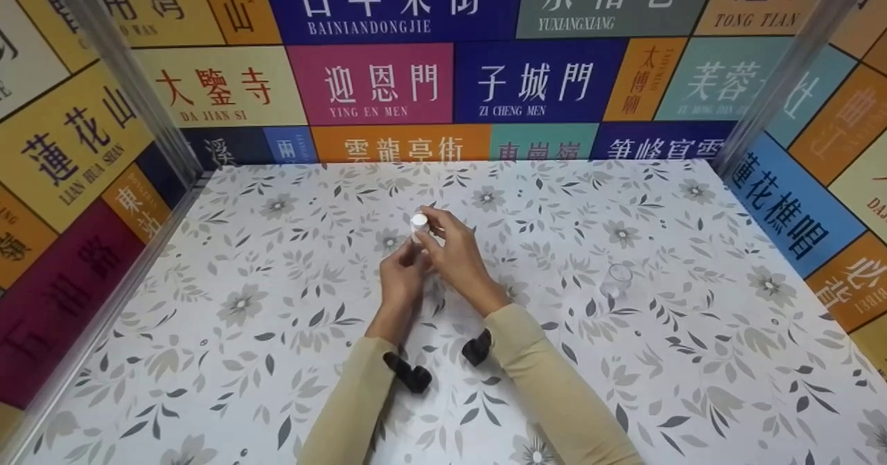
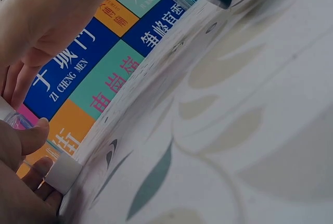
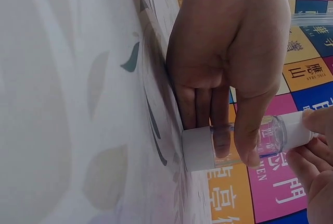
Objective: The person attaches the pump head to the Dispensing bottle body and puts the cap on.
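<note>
Noted over the far middle of the surface: clear bottle, upright, white base at or just above the printed covering, contact unconfirmed. Left grip curled round the lower transparent body, thumb across the wall; right grip above, pinching the white cap between thumb and fingers. Foremost risk, in judgement: slippage of the smooth wall, from too light a left-hand hold against any twisting of the cap. Second: tipping, from sideways pull above a narrow base. Third: spillage on sudden release of the cap; contents not discernible. Further: knocking of the clear vessel at right, from a wide sweep of the right sleeve and poor visibility of colourless walls against the leaf print. Materials: cap and base short white cylinders, smooth, plastic by appearance; bottle body colourless, glossy, ringed at the shoulder; glass or plastic, cannot tell. Covering pale, patterned with grey flowers and leaves. Sleeve cloth plain beige.
</note>
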